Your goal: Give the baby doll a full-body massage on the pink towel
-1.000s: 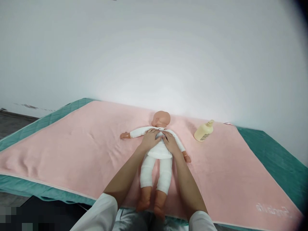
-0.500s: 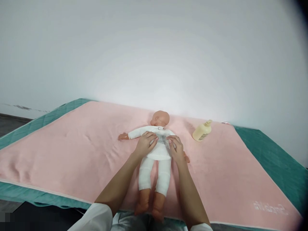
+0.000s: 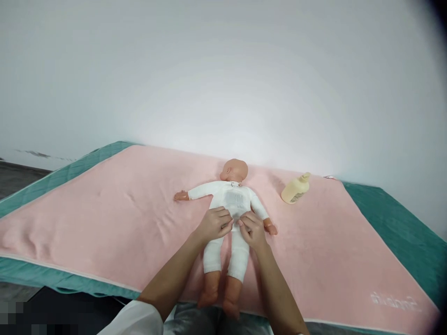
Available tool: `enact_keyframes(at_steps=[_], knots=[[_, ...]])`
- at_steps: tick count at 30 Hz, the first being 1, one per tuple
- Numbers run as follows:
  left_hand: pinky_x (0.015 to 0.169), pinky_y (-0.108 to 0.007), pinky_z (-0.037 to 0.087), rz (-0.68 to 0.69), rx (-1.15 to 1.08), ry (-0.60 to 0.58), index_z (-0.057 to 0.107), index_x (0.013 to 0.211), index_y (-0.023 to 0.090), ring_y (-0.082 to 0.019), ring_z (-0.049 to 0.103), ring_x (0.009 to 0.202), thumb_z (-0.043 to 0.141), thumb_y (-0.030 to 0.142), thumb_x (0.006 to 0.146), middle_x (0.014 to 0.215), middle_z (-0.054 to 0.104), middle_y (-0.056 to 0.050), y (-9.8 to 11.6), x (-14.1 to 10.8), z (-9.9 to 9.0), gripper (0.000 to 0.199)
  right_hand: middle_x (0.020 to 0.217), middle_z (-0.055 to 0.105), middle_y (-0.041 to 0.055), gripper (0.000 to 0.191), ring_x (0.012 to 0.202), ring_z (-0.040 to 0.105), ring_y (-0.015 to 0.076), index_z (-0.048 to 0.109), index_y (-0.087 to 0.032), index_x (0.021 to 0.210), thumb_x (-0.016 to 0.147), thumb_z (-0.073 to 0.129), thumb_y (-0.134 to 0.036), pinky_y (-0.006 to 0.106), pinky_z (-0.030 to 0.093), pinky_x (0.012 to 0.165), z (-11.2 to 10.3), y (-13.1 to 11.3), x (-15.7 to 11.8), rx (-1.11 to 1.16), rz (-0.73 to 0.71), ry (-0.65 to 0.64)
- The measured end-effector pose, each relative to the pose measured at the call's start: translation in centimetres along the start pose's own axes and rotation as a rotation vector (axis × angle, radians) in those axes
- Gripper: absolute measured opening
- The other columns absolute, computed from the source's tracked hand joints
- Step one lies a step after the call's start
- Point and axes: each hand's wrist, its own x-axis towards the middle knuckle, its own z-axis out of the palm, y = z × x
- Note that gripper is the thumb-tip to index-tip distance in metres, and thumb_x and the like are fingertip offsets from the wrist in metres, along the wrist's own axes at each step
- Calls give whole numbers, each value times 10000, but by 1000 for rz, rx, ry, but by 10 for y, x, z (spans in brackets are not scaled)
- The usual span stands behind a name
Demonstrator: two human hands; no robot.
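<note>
A bald baby doll [image 3: 235, 170] lies on its belly with its head turned to the left and its arms spread. It wears a white long-sleeved shirt [image 3: 218, 201] and white trousers [image 3: 239, 257]. A greyish rectangular patch [image 3: 234, 200] shows on its upper back. My left hand [image 3: 215, 224] is closed at the left of the doll's lower back, thumb against fingers, pinching the shirt. Opposite it, my right hand [image 3: 252, 229] is closed on the shirt's right side in the same way. A narrow gap parts the two hands; the fingertips are partly hidden.
A pale yellow pump bottle [image 3: 295, 188] lies tilted on the pink blanket [image 3: 324, 251], right of the doll. Under the blanket is a green quilted cover [image 3: 401, 218]. A white wall [image 3: 223, 83] rises behind the bed. Something dark [image 3: 70, 309] is at the lower left.
Both my hands have moved down from the doll's upper back to its lower back, and the fingers are more curled. The patch and the doll's right-side arm are now uncovered.
</note>
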Motion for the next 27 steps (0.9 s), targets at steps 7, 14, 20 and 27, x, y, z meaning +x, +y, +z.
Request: enact_keyframes(at_steps=[7, 14, 20, 27], knots=[[585, -287, 403, -33, 35, -28, 495, 581, 201, -141, 517, 589, 446, 186, 876, 575, 562, -6, -1, 0, 4, 299, 700, 602, 48, 293, 671, 515, 187, 602, -220, 675, 915, 434, -212, 340, 425, 630, 9, -1, -12, -63, 25, 26], [565, -279, 377, -112, 34, -76, 498, 554, 191, -138, 540, 583, 498, 183, 836, 567, 581, 3, -2, 3, 6, 282, 657, 586, 31, 307, 658, 539, 185, 566, -226, 625, 903, 436, -218, 325, 428, 620, 15, 4, -10, -69, 132, -17], [601, -279, 403, -152, 38, -96, 529, 589, 189, -142, 547, 626, 490, 186, 857, 616, 578, -4, -2, 3, 9, 271, 667, 581, 31, 317, 667, 543, 181, 567, -218, 626, 918, 443, -233, 322, 432, 629, 17, 4, -10, -18, 164, 2], [711, -307, 446, -69, 21, -11, 580, 725, 182, -178, 519, 767, 437, 191, 913, 748, 590, -41, -2, 2, 7, 236, 832, 627, 51, 260, 834, 561, 192, 681, -202, 863, 946, 434, -215, 360, 447, 785, 14, 3, -13, -36, 92, 128]])
